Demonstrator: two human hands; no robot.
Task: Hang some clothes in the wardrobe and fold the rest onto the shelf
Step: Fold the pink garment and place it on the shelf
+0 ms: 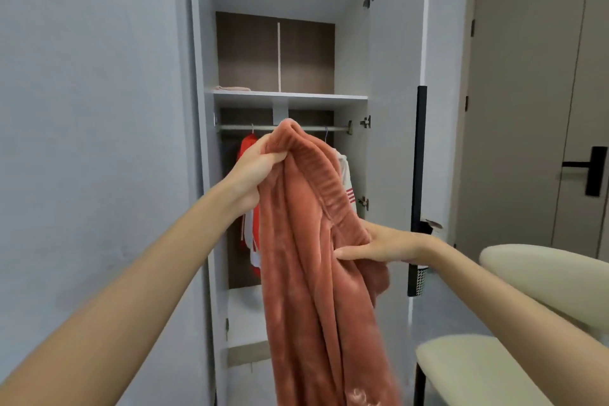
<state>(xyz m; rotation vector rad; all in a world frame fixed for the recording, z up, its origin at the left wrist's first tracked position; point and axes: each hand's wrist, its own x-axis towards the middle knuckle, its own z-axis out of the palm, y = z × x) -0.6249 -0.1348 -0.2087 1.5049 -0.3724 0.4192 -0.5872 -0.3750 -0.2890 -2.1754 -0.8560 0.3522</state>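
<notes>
No brand or readable writing shows anywhere; pale marks near the bottom of the rust-coloured fleece garment (306, 273) are blurred and cut off by the frame edge. The left hand (253, 168) clenches the garment's ribbed top edge, holding it up in front of the open wardrobe (389, 76), while the right hand (379, 245) pinches a fold lower down – thumb on the fabric, fingers hidden behind it. The garment hangs between both hands, covering much of the wardrobe's lower half. On the rail (306, 128) hang two garments, half hidden: a red-and-white one (247, 145) and a white one with red stripes (346, 181). One folded pinkish cloth (232, 88) lies on the shelf (290, 97). A cream chair (478, 369) stands at right, partly out of frame.
</notes>
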